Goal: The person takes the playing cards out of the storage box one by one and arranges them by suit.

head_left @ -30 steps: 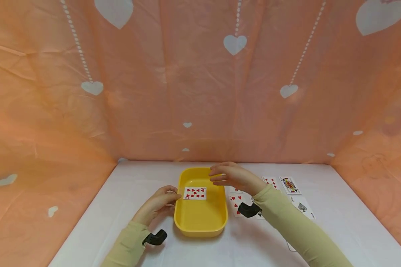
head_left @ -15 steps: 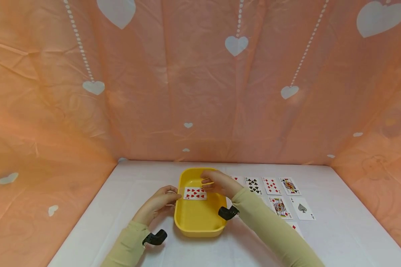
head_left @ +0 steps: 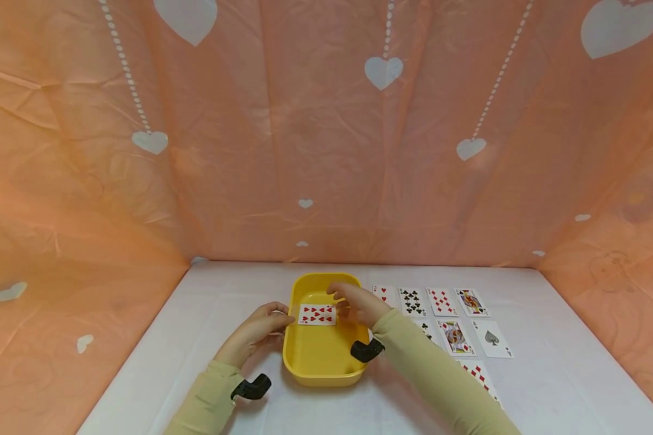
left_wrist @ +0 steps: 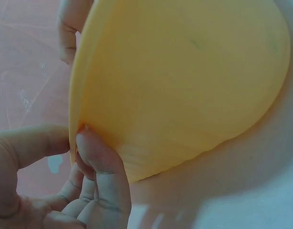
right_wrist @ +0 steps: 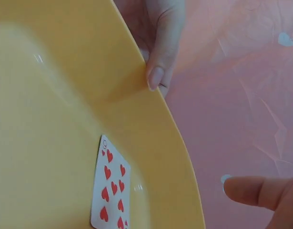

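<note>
A yellow plastic tray (head_left: 326, 356) stands on the white cloth, with a nine of hearts (head_left: 317, 315) lying face up inside. At the tray's left rim, my left hand (head_left: 258, 332) pinches the edge between thumb and fingers; the left wrist view shows the fingers (left_wrist: 103, 164) against the outer wall. My right hand (head_left: 359, 302) hovers over the tray's right side, fingers loosely bent and holding nothing, close to the card's right end. Its thumb (right_wrist: 260, 191) is apart from the rim in the right wrist view.
To the tray's right lie several face-up cards in rows, among them a clubs card (head_left: 412, 302), a king of diamonds (head_left: 455, 337) and an ace of spades (head_left: 492, 338). My right sleeve (head_left: 435, 374) partly covers some. A pink heart-patterned curtain (head_left: 326, 151) encloses the table.
My right hand has moved left and down from the tray's far right rim to above the card's right end. More table cards show now. My left hand keeps its grip on the tray.
</note>
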The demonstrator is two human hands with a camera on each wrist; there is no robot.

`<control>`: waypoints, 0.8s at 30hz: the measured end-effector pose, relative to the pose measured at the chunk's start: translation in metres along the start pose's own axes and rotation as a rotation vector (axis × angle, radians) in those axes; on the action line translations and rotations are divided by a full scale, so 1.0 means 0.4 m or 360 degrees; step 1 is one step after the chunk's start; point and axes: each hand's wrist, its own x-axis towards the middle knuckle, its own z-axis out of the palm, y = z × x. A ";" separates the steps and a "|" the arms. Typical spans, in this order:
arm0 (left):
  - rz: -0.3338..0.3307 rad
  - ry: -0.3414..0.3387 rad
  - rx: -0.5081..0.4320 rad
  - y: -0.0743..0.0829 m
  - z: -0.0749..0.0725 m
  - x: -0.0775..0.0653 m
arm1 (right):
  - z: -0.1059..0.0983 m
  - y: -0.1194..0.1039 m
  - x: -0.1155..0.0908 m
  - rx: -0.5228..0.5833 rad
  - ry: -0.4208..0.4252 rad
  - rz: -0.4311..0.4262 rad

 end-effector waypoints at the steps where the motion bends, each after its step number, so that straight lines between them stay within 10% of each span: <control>1: -0.0001 0.0003 0.0002 0.001 0.000 -0.001 | 0.002 0.001 0.001 0.0029 0.0009 0.0026; 24: -0.0027 0.0043 0.0010 0.001 0.002 -0.003 | 0.001 0.021 0.022 0.0189 0.0064 0.0111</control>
